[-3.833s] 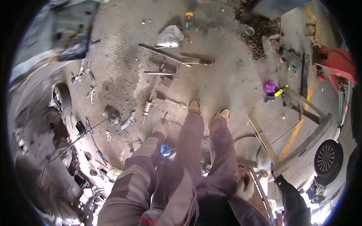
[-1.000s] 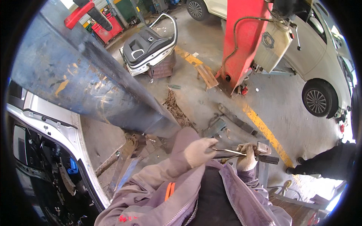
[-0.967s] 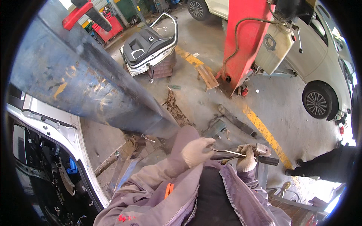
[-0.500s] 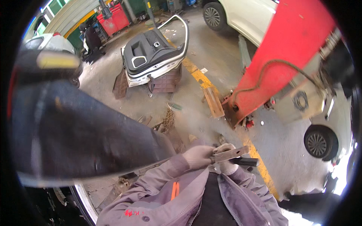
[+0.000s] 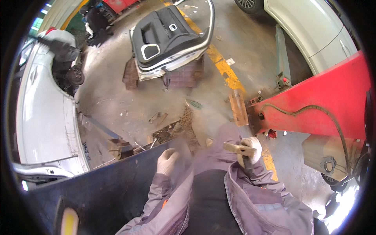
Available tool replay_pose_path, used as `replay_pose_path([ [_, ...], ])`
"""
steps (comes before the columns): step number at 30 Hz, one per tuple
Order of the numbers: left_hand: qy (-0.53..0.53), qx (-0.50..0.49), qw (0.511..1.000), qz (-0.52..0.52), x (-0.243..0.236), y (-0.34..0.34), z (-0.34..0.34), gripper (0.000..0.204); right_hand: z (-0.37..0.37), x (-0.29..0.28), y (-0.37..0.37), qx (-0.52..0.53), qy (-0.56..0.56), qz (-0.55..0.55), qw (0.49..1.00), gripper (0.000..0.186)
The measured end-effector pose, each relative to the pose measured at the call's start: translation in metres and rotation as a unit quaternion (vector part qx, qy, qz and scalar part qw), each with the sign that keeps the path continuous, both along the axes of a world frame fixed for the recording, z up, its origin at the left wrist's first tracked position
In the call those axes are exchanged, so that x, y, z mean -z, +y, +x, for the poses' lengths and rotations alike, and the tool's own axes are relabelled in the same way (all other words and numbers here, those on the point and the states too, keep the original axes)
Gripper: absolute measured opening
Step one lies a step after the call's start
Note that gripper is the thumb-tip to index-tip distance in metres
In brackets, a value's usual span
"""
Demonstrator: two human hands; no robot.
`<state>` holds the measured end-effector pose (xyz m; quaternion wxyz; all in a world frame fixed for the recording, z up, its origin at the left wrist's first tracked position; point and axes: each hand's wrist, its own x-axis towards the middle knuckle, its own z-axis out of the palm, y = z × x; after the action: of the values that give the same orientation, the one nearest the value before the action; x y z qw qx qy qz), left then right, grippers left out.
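My right hand, in a pale work glove, is closed round a tool with a flat, worn, brownish bar that has a hole in it. A dark handle runs down from the bar under the fingers. My left hand, also gloved, is apart from it, with fingers curled in and nothing visible in them. It is in front of the upper edge of a large dark panel that slants across the lower left; whether the glove touches it I cannot tell.
A car door lies on brown mats ahead. A white car body stands left, a pale car far right. A red lift arm reaches in from the right. Metal scraps and a chain pile lie on the floor.
My hands were together at the tool; now the left is away to the left and the right alone holds it. The view has shifted, and the dark panel appears lower.
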<state>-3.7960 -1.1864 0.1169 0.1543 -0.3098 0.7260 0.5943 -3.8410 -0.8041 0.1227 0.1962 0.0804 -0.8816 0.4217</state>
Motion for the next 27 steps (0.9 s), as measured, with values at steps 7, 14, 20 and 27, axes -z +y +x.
replay_pose_path([
  [7,-0.078,-0.023,0.996,0.035,0.097,0.045,-0.100,0.040,-0.064,0.073,0.029,-0.149,-0.097,0.135,0.975,0.030],
  [14,-0.215,0.154,0.956,0.127,0.348,0.194,-0.305,0.051,-0.056,0.158,0.076,-0.030,-0.323,0.196,0.925,0.026],
  [20,-0.228,0.208,0.951,0.016,0.671,0.322,-0.366,0.100,-0.102,0.230,0.102,0.053,-0.462,0.161,0.871,0.028],
  [27,-0.214,-0.001,0.942,0.258,0.649,0.391,-0.395,0.063,-0.143,0.246,0.110,0.114,-0.543,0.161,0.817,0.031],
])
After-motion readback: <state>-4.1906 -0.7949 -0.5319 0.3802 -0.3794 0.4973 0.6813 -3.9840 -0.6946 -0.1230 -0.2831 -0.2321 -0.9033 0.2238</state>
